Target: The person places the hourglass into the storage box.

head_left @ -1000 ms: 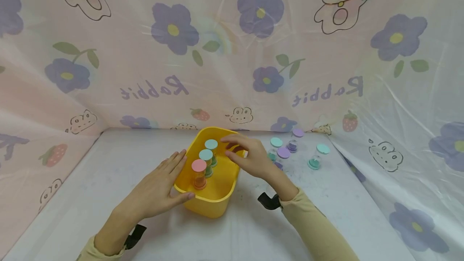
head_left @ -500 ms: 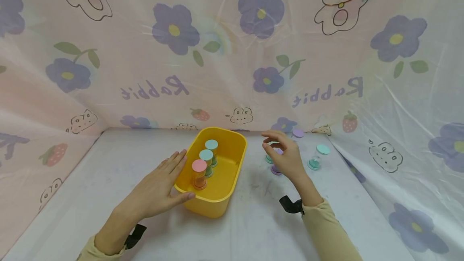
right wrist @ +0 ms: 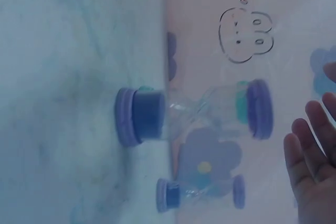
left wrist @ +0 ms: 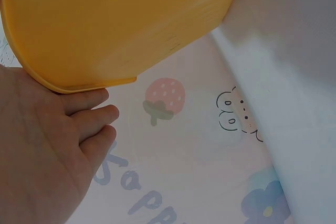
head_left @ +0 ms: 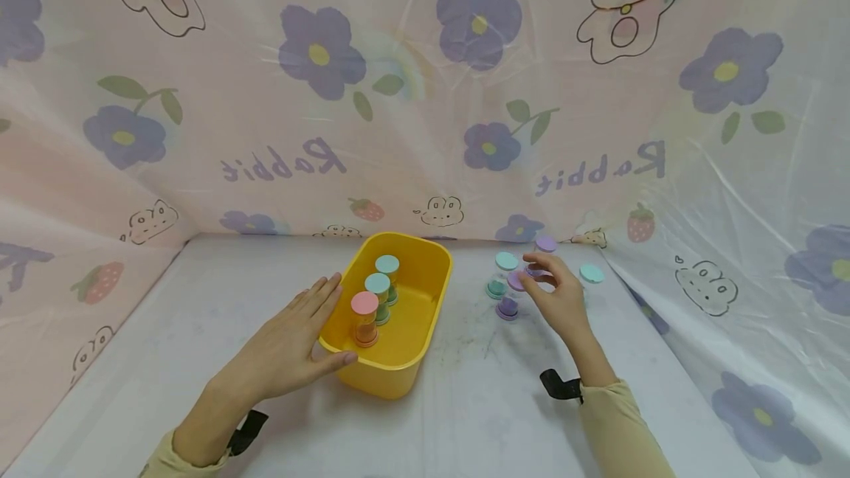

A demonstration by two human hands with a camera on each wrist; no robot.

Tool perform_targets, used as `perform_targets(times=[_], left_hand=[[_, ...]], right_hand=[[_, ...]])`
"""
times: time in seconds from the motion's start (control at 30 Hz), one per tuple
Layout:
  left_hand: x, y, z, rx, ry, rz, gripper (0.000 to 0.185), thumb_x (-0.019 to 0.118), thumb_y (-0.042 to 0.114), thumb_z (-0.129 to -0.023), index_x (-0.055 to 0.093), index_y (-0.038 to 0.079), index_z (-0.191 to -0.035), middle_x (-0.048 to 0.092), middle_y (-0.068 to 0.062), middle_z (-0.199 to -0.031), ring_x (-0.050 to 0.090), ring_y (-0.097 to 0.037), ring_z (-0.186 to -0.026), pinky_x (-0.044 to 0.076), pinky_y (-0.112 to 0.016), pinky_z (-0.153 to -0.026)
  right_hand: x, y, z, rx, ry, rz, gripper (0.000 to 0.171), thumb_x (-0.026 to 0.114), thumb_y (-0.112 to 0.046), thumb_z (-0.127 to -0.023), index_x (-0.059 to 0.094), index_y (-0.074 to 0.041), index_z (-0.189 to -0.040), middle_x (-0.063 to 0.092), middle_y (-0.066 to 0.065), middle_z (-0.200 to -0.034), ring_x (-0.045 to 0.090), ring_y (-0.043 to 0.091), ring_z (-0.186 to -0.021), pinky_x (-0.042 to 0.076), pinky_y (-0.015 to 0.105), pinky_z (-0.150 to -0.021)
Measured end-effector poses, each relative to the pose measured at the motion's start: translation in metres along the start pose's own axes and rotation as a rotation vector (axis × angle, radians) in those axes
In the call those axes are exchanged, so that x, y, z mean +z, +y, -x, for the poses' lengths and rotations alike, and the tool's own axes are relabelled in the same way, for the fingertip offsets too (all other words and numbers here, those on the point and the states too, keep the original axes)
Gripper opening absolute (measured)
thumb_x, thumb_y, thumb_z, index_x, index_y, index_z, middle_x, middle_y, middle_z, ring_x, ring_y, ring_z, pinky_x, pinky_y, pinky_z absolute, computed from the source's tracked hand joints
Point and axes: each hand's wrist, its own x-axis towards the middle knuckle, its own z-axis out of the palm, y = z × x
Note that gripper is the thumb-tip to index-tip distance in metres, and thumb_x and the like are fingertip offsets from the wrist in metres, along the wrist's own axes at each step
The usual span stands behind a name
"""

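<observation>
My left hand (head_left: 287,349) lies flat, fingers straight, pressed against the near-left wall of the yellow tub (head_left: 425,293), steadying it. My right hand (head_left: 563,299) hangs over the loose sand timers on the white table (head_left: 199,301), fingers loosely curled and holding nothing; its fingertips sit just beside the nearest purple-capped timer (head_left: 513,292), which stands upright between the tub and my palm.

Inside the tub three timers stand upright in a row along the left wall: pink-capped (head_left: 364,318) nearest me, then two teal-capped (head_left: 378,293).

Outside, a teal-capped timer (head_left: 501,273), another purple one (head_left: 541,253) and a further teal one (head_left: 589,276) remain near the back wall.

Assessment: the step in hand is the reach for the next timer. The next move calls for a pinch round the purple timer's cap or waist, then a lift clear of its close neighbours.
</observation>
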Motion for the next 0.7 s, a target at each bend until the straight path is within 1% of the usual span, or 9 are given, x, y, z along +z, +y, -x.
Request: perform_targets(times=[0.07, 0.1, 0.23, 0.3, 0.37, 0.47, 0.57, 0.67, 0.7], left_hand=[[0.000, 0.000, 0.000, -0.001, -0.002, 0.001, 0.104, 0.061, 0.069, -0.094, 0.022, 0.004, -0.165, 0.018, -0.011, -0.173, 0.019, -0.033, -0.159, 0.023, -0.058, -0.126], [0.000, 0.000, 0.000, -0.001, -0.003, 0.001, 0.104, 0.060, 0.070, -0.095, 0.022, 0.004, -0.165, 0.018, -0.011, -0.173, 0.019, -0.033, -0.159, 0.023, -0.058, -0.126], [-0.001, 0.001, 0.000, -0.003, -0.009, 0.004, 0.105, 0.055, 0.074, -0.094, 0.022, 0.004, -0.165, 0.017, -0.010, -0.173, 0.019, -0.032, -0.159, 0.022, -0.057, -0.126], [-0.001, 0.001, 0.001, -0.004, -0.009, 0.004, 0.106, 0.053, 0.076, -0.094, 0.022, 0.004, -0.165, 0.017, -0.010, -0.173, 0.018, -0.032, -0.159, 0.022, -0.057, -0.126], [-0.001, 0.001, 0.001, -0.002, -0.007, 0.004, 0.106, 0.053, 0.076, -0.094, 0.022, 0.004, -0.165, 0.017, -0.010, -0.173, 0.019, -0.033, -0.159, 0.022, -0.057, -0.126], [-0.001, 0.001, 0.001, 0.002, -0.002, -0.001, 0.106, 0.053, 0.076, -0.094, 0.023, 0.004, -0.165, 0.018, -0.011, -0.173, 0.019, -0.033, -0.159, 0.023, -0.057, -0.126], [-0.001, 0.000, 0.001, 0.008, 0.001, -0.006, 0.106, 0.053, 0.075, -0.094, 0.023, 0.003, -0.165, 0.018, -0.011, -0.173, 0.019, -0.033, -0.159, 0.023, -0.057, -0.126], [-0.001, 0.000, 0.001, 0.013, 0.003, -0.007, 0.105, 0.055, 0.074, -0.095, 0.023, 0.003, -0.165, 0.019, -0.011, -0.173, 0.020, -0.033, -0.159, 0.023, -0.057, -0.126], [-0.001, 0.000, 0.001, 0.014, 0.004, -0.007, 0.105, 0.055, 0.074, -0.095, 0.023, 0.003, -0.165, 0.018, -0.011, -0.173, 0.019, -0.033, -0.159, 0.023, -0.057, -0.126]], right_hand=[[-0.002, 0.012, 0.001, 0.034, -0.005, 0.022, 0.038, 0.076, 0.002, -0.093, 0.066, 0.004, -0.130, 0.065, 0.021, -0.128, 0.061, 0.024, -0.111, 0.057, 0.022, -0.092], [-0.003, 0.016, 0.002, 0.047, -0.012, 0.026, 0.040, 0.076, -0.001, -0.093, 0.066, 0.002, -0.131, 0.065, 0.020, -0.128, 0.061, 0.026, -0.112, 0.056, 0.020, -0.092], [-0.006, 0.005, 0.005, 0.099, -0.064, 0.007, 0.045, 0.076, 0.002, -0.092, 0.061, 0.010, -0.133, 0.062, 0.028, -0.130, 0.060, 0.042, -0.116, 0.052, 0.010, -0.089], [-0.006, -0.003, 0.006, 0.128, -0.095, 0.016, 0.047, 0.075, 0.005, -0.091, 0.058, 0.014, -0.134, 0.061, 0.032, -0.131, 0.059, 0.046, -0.116, 0.055, 0.016, -0.091], [-0.005, -0.003, 0.007, 0.153, -0.115, 0.032, 0.049, 0.075, 0.006, -0.090, 0.056, 0.016, -0.135, 0.060, 0.033, -0.131, 0.060, 0.046, -0.116, 0.058, 0.027, -0.094], [-0.001, 0.014, 0.008, 0.194, -0.134, 0.055, 0.054, 0.077, 0.003, -0.091, 0.055, 0.014, -0.139, 0.060, 0.030, -0.133, 0.060, 0.041, -0.118, 0.057, 0.048, -0.098], [0.003, 0.033, 0.009, 0.232, -0.146, 0.069, 0.058, 0.078, -0.004, -0.092, 0.054, 0.008, -0.143, 0.059, 0.025, -0.136, 0.059, 0.036, -0.120, 0.056, 0.049, -0.100], [0.004, 0.043, 0.010, 0.254, -0.156, 0.076, 0.059, 0.079, -0.010, -0.093, 0.055, 0.004, -0.144, 0.059, 0.021, -0.138, 0.059, 0.031, -0.121, 0.058, 0.043, -0.100], [0.004, 0.045, 0.010, 0.257, -0.158, 0.075, 0.058, 0.079, -0.012, -0.093, 0.056, 0.002, -0.144, 0.059, 0.020, -0.138, 0.059, 0.029, -0.121, 0.058, 0.039, -0.099]])
